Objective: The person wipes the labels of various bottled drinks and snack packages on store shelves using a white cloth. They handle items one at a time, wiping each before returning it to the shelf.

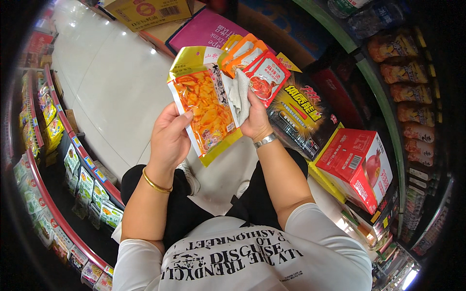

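My left hand (171, 134) grips the left edge of a yellow-and-white food packet (204, 109), its thumb on the front, where a window or picture shows orange-red pieces. At the packet's right edge, my right hand (255, 118) is closed on a grey-white cloth (239, 96); the cloth lies against the packet, and whether these fingers also hold the packet is hidden. Just beyond the right hand, red seasoning packets (267, 78) and orange packets (242, 54) lie overlapping on stacked cartons.
A black-and-yellow drink carton (302, 112) and a red-and-white box with a pomegranate picture (355, 167) stand at the right. Behind them curves a shelf with a green edge (391, 120). Shelves with a red rail (87, 156) hold packets on the left. A yellow carton (149, 12) is at the top.
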Action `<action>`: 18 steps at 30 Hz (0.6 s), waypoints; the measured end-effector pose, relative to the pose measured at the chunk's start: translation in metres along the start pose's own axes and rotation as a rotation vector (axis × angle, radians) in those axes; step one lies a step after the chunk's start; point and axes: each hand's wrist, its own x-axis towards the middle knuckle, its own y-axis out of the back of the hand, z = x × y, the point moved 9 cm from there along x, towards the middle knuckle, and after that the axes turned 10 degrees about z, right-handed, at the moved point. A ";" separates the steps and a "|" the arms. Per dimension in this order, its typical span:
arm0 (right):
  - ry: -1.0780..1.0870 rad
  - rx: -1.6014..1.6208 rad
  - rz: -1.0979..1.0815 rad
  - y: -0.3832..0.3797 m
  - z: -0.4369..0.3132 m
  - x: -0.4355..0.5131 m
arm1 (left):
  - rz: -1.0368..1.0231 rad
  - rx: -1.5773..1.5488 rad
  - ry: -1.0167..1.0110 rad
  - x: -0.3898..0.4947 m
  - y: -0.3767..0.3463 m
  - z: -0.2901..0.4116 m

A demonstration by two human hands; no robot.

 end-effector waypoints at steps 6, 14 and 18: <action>0.014 -0.193 -0.152 -0.015 0.004 -0.015 | 0.027 0.178 -0.013 0.005 0.002 -0.008; 0.227 -0.254 0.007 -0.002 -0.019 -0.012 | 0.127 0.369 0.023 0.012 0.017 -0.012; 0.447 -0.194 0.190 0.013 -0.051 -0.013 | 0.205 0.416 -0.075 0.004 0.002 0.004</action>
